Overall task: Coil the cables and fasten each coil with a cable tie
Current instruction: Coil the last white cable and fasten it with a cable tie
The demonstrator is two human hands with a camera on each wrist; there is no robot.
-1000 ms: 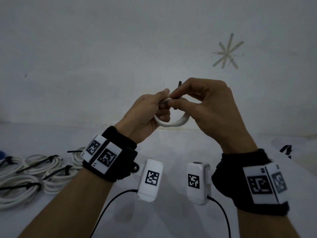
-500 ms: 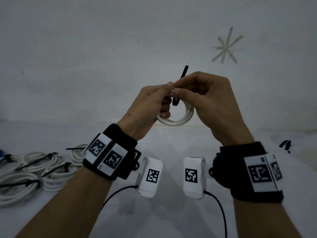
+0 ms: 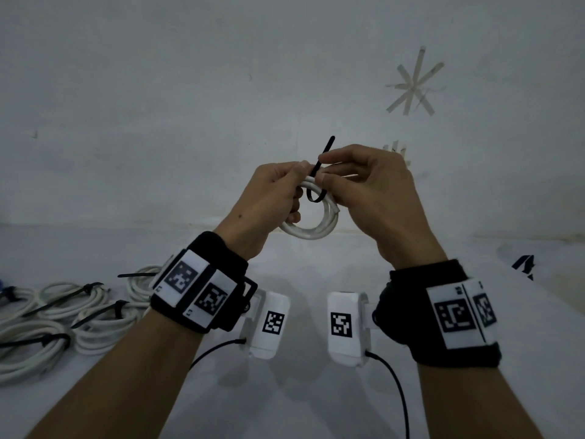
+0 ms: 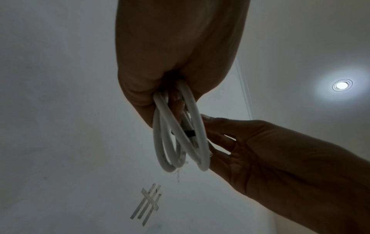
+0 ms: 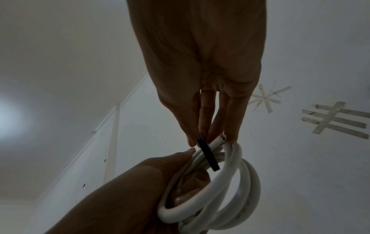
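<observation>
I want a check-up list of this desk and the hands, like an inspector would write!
Surface: pale table, dim light.
Job's things: white cable coil held up above the table; black cable tie looped round its strands, tail poking upward, not pulled tight.
Finished work: tied coils lying at the left, each with a black tie.
Clutter: small black item at the far right, too blurred to name.
Hands: left hand grips the coil; right hand pinches the tie.
Cables: black leads run from the wrist cameras.
Surroundings: wall with tape star; ceiling lamp.
</observation>
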